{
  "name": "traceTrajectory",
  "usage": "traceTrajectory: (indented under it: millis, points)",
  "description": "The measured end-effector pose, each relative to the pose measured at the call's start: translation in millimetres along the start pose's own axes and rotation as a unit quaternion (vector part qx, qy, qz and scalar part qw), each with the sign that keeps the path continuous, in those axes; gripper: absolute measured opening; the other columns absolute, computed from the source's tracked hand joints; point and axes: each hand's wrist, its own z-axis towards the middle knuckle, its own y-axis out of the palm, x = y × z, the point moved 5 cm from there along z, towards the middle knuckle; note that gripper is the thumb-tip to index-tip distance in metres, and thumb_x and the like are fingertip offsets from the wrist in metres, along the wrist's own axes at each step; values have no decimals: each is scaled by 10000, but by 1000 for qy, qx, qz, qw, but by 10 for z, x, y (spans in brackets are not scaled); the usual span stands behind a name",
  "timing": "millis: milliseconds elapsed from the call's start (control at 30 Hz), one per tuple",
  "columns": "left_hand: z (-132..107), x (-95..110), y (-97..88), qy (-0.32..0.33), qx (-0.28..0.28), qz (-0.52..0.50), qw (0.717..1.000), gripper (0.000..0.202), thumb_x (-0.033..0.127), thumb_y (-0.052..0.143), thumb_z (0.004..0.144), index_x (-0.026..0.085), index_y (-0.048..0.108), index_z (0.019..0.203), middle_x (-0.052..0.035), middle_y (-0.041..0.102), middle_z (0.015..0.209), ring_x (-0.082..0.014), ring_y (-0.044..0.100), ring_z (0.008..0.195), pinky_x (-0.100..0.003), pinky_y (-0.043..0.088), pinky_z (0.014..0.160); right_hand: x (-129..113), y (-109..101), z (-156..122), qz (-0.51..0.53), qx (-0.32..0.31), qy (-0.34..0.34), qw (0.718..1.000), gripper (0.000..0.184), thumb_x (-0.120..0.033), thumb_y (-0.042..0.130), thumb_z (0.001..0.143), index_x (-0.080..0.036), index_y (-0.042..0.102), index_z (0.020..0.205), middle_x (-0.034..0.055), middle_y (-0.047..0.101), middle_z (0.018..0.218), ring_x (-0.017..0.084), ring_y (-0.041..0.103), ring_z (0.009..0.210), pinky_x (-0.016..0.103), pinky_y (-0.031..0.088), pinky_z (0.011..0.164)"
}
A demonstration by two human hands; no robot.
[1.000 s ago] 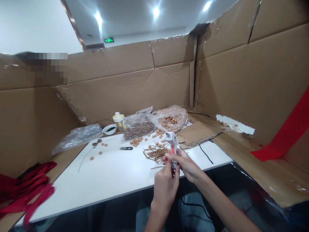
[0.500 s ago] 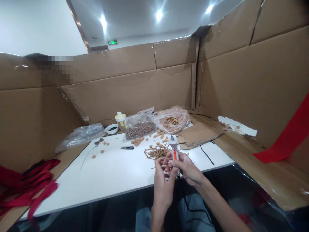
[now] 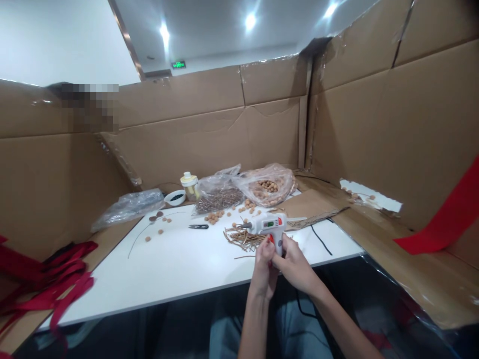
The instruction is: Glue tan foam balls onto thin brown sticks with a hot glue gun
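Observation:
A white hot glue gun (image 3: 268,224) with an orange trigger points its nozzle to the left, and a glue stick (image 3: 297,219) pokes out of its back. My left hand (image 3: 263,267) is closed at the front of the handle by the trigger. From behind, my right hand (image 3: 297,264) wraps the handle, its thumb laid across toward the left hand. Some fingers of both hands are hidden. Just beyond the hands lies a loose heap of thin brown sticks (image 3: 243,240), with several light wooden beads (image 3: 214,218) scattered behind it.
Black thread snips (image 3: 198,227) lie mid-table. At the back stand a white bowl (image 3: 174,198), a lidded jar (image 3: 189,186), a bag of twigs (image 3: 219,199) and a bag of beads (image 3: 267,185). Red ribbon (image 3: 71,284) hangs at left; a cardboard sheet (image 3: 314,207) lies right.
The glue gun has turned from facing away to lying sideways, nozzle to the left. Both hands have shifted slightly right and closed in around its handle.

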Motion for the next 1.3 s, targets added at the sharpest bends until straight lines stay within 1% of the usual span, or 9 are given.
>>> traceTrajectory:
  millis: [167,300,367,433,567,767,900,1167,1300]
  points:
    - [-17,25,11,34,-3,17,999,687,535,807,542,155,583,1069,-143,670,1083,-321,637,1045,-417,526,878,-75,29,-50,-37,-1,-10,999,124,-301,553,784,-209,479,822,14,553,752,191,525,717,307,415,648]
    - [-63,39,78,35,-48,9,998,768,529,829,495,154,558,1108,-146,684,1022,-348,639,1031,-457,533,855,-105,45,-90,-66,15,-17,998,143,-295,566,760,-219,461,821,52,584,847,232,543,838,340,428,728]
    - [-74,42,72,30,-53,11,998,793,523,837,478,157,552,1122,-149,684,1023,-355,647,1015,-472,534,849,-104,59,-103,-76,15,-19,997,130,-262,552,747,-224,445,811,55,586,853,234,542,845,343,430,735]
    - [-73,46,27,32,-35,21,999,811,505,850,458,160,553,1129,-156,675,1055,-354,650,1010,-474,531,856,-99,76,-109,-82,8,-18,996,128,-256,543,749,-223,445,826,54,591,855,230,551,833,345,435,739]
    - [-57,37,-75,36,5,31,999,819,474,865,436,153,560,1125,-174,644,1129,-353,633,1048,-468,520,878,-106,89,-114,-97,1,-19,995,141,-326,545,793,-218,464,834,47,605,849,221,570,822,338,438,739]
    - [-57,42,-132,41,21,34,998,817,439,876,402,157,569,1105,-166,637,1131,-364,600,1102,-460,512,897,-100,83,-135,-119,15,-20,993,163,-374,538,795,-223,480,816,30,574,779,211,526,760,330,413,686]
    - [-73,55,-147,38,24,49,998,787,436,866,418,169,564,1093,-157,638,1119,-350,600,1100,-439,516,894,-105,112,-152,-118,1,-21,993,156,-371,515,807,-222,476,829,45,590,801,218,541,777,338,421,698]
    - [-94,69,-103,20,-10,32,999,865,484,867,391,191,521,1127,-155,621,1158,-355,615,1073,-461,524,871,-190,153,-164,-124,-20,-37,991,109,-309,497,799,-217,476,855,72,625,889,222,580,825,340,447,744]
    - [-100,69,-55,10,-49,15,999,819,486,863,416,190,522,1099,-141,660,1067,-358,629,1046,-468,530,859,-216,183,-168,-152,-11,-46,987,115,-311,465,804,-214,461,864,89,630,879,234,591,835,342,456,745]
